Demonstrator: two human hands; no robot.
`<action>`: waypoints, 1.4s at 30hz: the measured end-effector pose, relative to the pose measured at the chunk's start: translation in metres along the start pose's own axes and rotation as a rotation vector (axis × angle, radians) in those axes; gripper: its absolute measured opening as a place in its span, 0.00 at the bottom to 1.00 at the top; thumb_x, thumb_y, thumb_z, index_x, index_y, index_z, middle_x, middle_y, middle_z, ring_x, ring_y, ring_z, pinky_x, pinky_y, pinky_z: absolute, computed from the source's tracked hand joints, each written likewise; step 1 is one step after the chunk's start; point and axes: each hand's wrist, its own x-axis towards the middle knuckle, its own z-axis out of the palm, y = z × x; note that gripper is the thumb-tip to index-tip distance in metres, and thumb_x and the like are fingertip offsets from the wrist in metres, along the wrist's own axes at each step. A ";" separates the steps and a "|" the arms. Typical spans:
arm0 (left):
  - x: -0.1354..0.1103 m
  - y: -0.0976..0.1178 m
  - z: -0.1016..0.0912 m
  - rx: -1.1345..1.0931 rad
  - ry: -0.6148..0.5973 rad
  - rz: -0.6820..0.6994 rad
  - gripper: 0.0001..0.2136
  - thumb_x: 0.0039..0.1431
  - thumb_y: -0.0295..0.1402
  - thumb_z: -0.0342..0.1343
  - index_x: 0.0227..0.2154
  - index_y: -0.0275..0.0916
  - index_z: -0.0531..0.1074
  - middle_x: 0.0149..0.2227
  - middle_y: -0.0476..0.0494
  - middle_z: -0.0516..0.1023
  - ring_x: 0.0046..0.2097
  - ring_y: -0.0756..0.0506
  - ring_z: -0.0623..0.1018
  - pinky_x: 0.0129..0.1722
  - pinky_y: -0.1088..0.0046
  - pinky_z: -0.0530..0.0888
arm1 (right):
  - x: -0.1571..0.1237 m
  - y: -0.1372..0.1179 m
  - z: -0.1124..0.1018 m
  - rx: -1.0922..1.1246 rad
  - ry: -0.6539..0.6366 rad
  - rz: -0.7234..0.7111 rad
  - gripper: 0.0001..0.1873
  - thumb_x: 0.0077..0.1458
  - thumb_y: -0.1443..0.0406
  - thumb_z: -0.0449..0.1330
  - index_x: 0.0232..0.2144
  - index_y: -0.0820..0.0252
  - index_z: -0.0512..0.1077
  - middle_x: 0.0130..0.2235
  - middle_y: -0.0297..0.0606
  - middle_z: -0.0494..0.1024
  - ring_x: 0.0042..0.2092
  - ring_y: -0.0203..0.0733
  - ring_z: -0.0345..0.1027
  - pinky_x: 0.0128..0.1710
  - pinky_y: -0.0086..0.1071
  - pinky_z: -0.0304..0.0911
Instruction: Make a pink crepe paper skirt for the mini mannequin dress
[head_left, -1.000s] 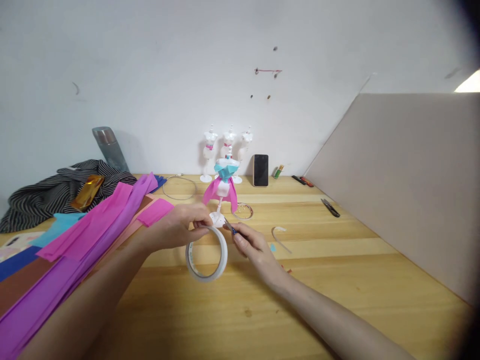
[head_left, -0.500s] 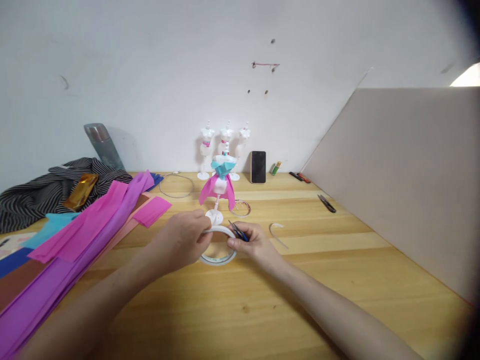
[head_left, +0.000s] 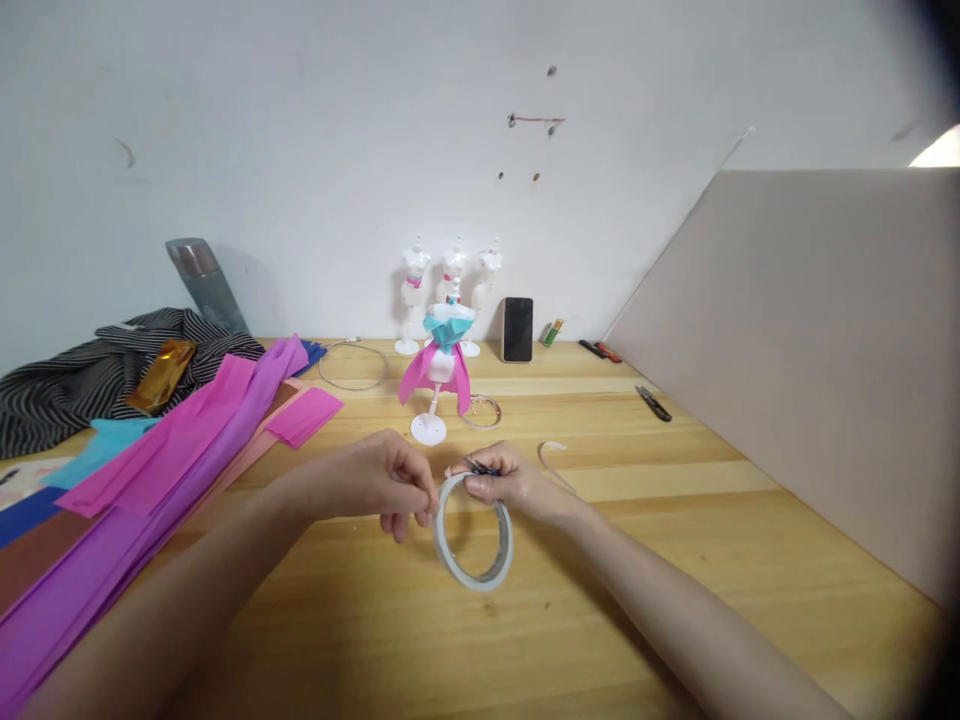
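My right hand [head_left: 510,475] is closed around the top of a white roll of tape [head_left: 504,560], which hangs tilted above the table. Tucked in the same hand is a small pair of blue-handled scissors [head_left: 480,467], mostly covered by the fingers. At the roll's left edge, my left hand [head_left: 382,485] has thumb and forefinger pinched together; whatever lies between them is too small to make out. Just beyond the hands stands a small white dress form [head_left: 441,370] wearing a turquoise top [head_left: 448,332] and an open pink skirt [head_left: 418,375].
Pink and purple crepe paper strips [head_left: 172,430] lie on the left, by a striped cloth [head_left: 67,380] and a bottle [head_left: 206,285]. Three more dress forms, a phone [head_left: 517,330] and a thread spool [head_left: 553,333] line the wall. Black snips [head_left: 654,403] lie right.
The tape roll has moved right and toward me and turned more upright. My left hand has shifted from gripping its rim to a pinch at its left edge.
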 end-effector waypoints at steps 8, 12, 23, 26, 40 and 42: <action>0.003 -0.001 0.003 -0.027 0.080 -0.021 0.08 0.44 0.23 0.52 0.23 0.34 0.77 0.22 0.49 0.77 0.20 0.53 0.75 0.22 0.80 0.72 | 0.002 0.002 0.000 -0.028 0.051 -0.011 0.24 0.47 0.48 0.64 0.29 0.66 0.76 0.19 0.26 0.54 0.23 0.28 0.42 0.23 0.28 0.38; 0.007 -0.008 0.001 -0.029 0.107 -0.019 0.08 0.46 0.24 0.52 0.24 0.34 0.77 0.25 0.47 0.79 0.21 0.52 0.76 0.21 0.80 0.73 | 0.002 0.004 0.000 -0.022 0.103 -0.014 0.24 0.45 0.48 0.64 0.29 0.66 0.77 0.21 0.29 0.61 0.23 0.30 0.48 0.24 0.28 0.44; 0.008 -0.014 0.002 0.218 0.232 0.023 0.08 0.47 0.28 0.53 0.25 0.34 0.78 0.18 0.49 0.75 0.22 0.50 0.77 0.22 0.80 0.72 | 0.007 0.018 0.006 -0.024 0.223 -0.037 0.22 0.45 0.50 0.65 0.30 0.64 0.78 0.24 0.33 0.69 0.27 0.33 0.58 0.30 0.29 0.55; 0.008 -0.013 0.001 0.265 0.255 0.046 0.07 0.48 0.30 0.56 0.23 0.34 0.77 0.18 0.48 0.75 0.22 0.51 0.76 0.21 0.82 0.69 | 0.008 0.020 0.005 -0.019 0.225 -0.032 0.21 0.45 0.50 0.66 0.30 0.64 0.78 0.24 0.33 0.70 0.27 0.33 0.58 0.29 0.29 0.54; 0.022 -0.026 -0.029 -0.182 0.232 0.117 0.16 0.53 0.44 0.57 0.30 0.34 0.72 0.29 0.45 0.77 0.25 0.52 0.76 0.25 0.77 0.72 | 0.009 0.029 0.019 0.384 0.097 -0.043 0.19 0.42 0.54 0.69 0.26 0.67 0.75 0.16 0.25 0.56 0.19 0.26 0.43 0.20 0.27 0.36; 0.021 -0.027 -0.028 -0.184 0.162 0.146 0.14 0.54 0.43 0.58 0.35 0.35 0.73 0.34 0.43 0.78 0.28 0.51 0.78 0.26 0.77 0.74 | 0.009 0.029 0.018 0.416 0.092 -0.049 0.18 0.42 0.55 0.69 0.26 0.67 0.74 0.16 0.25 0.56 0.19 0.26 0.43 0.20 0.27 0.37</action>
